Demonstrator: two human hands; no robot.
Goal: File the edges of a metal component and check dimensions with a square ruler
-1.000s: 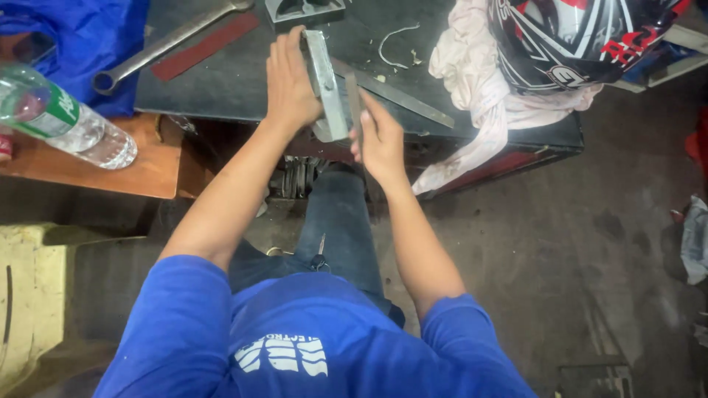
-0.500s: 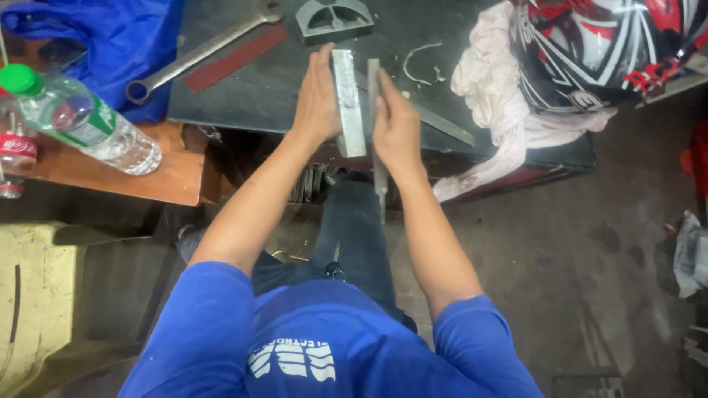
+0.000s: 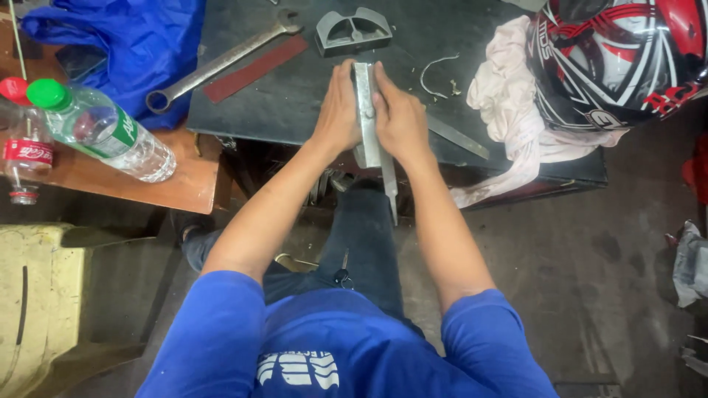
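Note:
A long grey metal bar lies lengthways on the dark workbench, its near end past the bench's front edge. My left hand presses against its left side and my right hand against its right side, so both hands clamp it between them. A thinner flat metal strip sticks out under the bar toward my lap. Both forearms reach out from blue sleeves.
On the bench lie a large spanner, a red-brown strip, a grey metal bracket, a bent wire, a pale rag and a motorcycle helmet. Two plastic bottles rest on a wooden board at left beside blue cloth.
Both hands have closed in on the bar from either side and slid it farther onto the bench. The view has shifted slightly.

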